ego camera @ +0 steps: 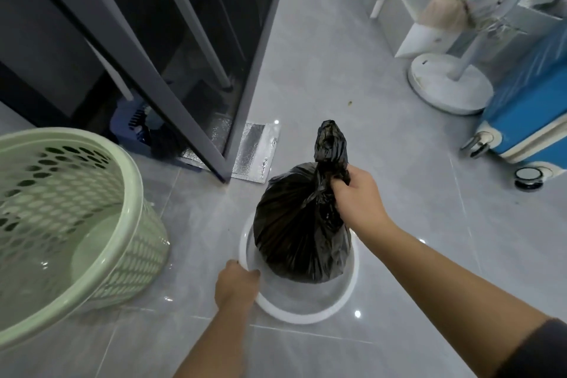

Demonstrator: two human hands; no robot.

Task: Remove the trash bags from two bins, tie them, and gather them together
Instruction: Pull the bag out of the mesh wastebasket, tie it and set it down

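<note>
The right hand [359, 196] clamps its fingers [340, 185] on the gathered neck of the black plastic trash bag [299, 233], whose base sits in the mouth of the round white plastic bin [348, 293]. The left hand [235, 285] grips the rim at eight o'clock, likely pinning the bin so the bag pulls free.

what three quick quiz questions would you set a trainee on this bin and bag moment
1. True or false: the right hand has its grip on the gathered neck of the black trash bag.
2. The left hand: A) hangs free; B) holds the rim of the white bin; C) pinches the bag's neck.
3. Short answer: on which side of the bin, the person's left or right, does the green basket stand?

Key: 1 true; 2 B; 3 left.
</note>
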